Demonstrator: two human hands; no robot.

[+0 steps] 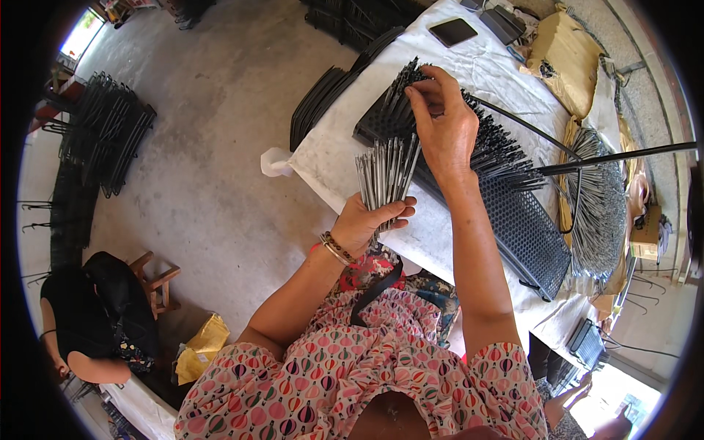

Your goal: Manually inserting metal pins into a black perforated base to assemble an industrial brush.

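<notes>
A fanned bundle of thin grey metal rods (387, 169) stands upright in my left hand (364, 222), whose fingers are wrapped round its lower end. Beyond it, my right hand (451, 130) reaches over a long black perforated rack (534, 238) on the table. Its thumb and fingertips are pinched together among the dark upper ends of the rods; whatever lies between them is too small to make out. Many dark thin rods (499, 147) stand upright in the rack's holes, to the right of this hand. Bare holes show at the rack's near end.
White sheeting covers the table (330, 161). A phone (452, 31) lies at the far end. Rightward are a large bundle of wires (598, 205), brown wrapping (568, 62) and a black bar (623, 156). Another person (92, 315) sits at lower left, near a wooden stool (155, 282).
</notes>
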